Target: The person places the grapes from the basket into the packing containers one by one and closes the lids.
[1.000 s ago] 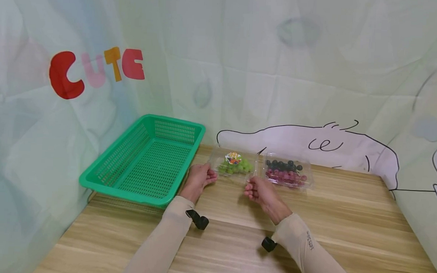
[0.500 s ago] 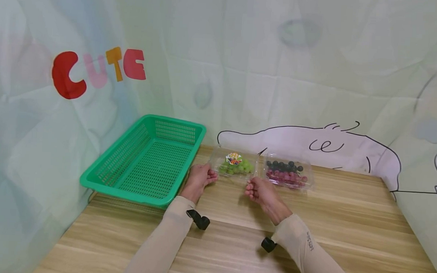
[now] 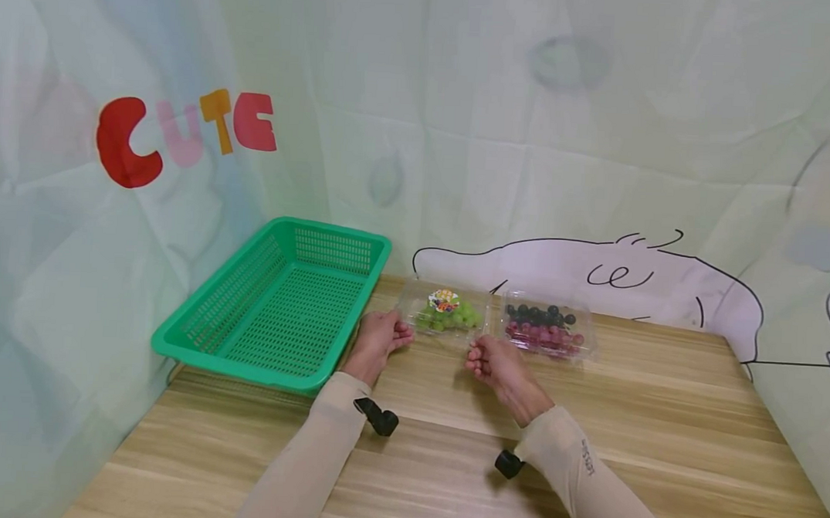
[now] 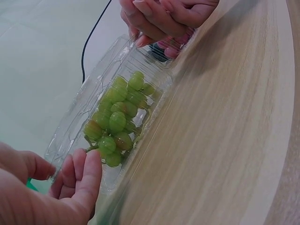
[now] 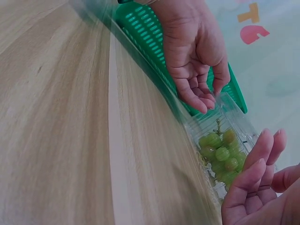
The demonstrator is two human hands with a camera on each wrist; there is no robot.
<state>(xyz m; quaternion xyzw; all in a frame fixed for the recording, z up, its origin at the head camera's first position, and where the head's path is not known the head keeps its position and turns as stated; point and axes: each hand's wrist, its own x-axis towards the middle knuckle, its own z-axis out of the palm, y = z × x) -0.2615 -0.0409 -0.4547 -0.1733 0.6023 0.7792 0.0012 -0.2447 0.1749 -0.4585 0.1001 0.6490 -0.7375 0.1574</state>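
Note:
A clear plastic clamshell box [image 3: 420, 290] of green grapes [image 4: 117, 119] lies on the table by the back wall, a round fruit sticker [image 3: 444, 300] on its lid. My left hand [image 3: 377, 341] pinches the box's left end between thumb and fingertips. At the opposite end, my right hand [image 3: 501, 367] has its thumb and curled fingers on the box's edge; the left wrist view shows its fingertips at the rim. Just right of this box stands a second clear box [image 3: 585, 345], holding dark grapes [image 3: 541, 315] and red grapes [image 3: 544, 336].
A green perforated plastic basket [image 3: 243, 375] stands to the left, close to my left hand, with nothing inside. The wooden table [image 3: 433, 476] meets printed fabric walls [image 3: 463, 122] at its back and sides.

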